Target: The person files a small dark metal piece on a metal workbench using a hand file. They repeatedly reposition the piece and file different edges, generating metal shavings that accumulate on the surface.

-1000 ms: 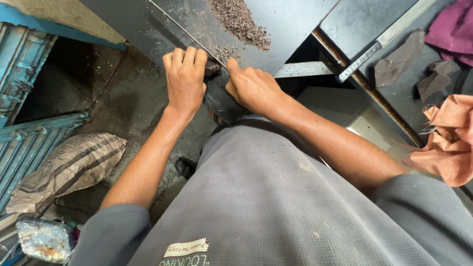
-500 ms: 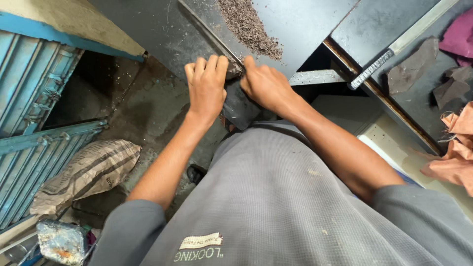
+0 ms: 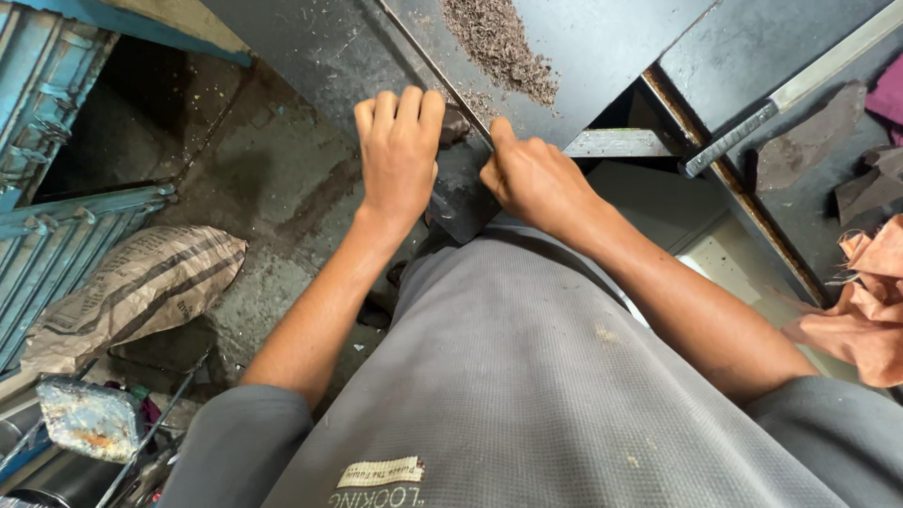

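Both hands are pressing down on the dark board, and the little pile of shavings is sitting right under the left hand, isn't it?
Not quite. Both the left hand and the right hand do press on the dark board, but the pile of shavings is not under the left hand. The head view shows it lying farther up the board, beyond both hands.

Two bare forearms reach forward, nearly meeting. The left hand (image 3: pixel 399 155) lies palm down, fingers together and extended. Just right of that grip, the right hand (image 3: pixel 534 179) curls closed (thumb pointing forward), wrist bent.
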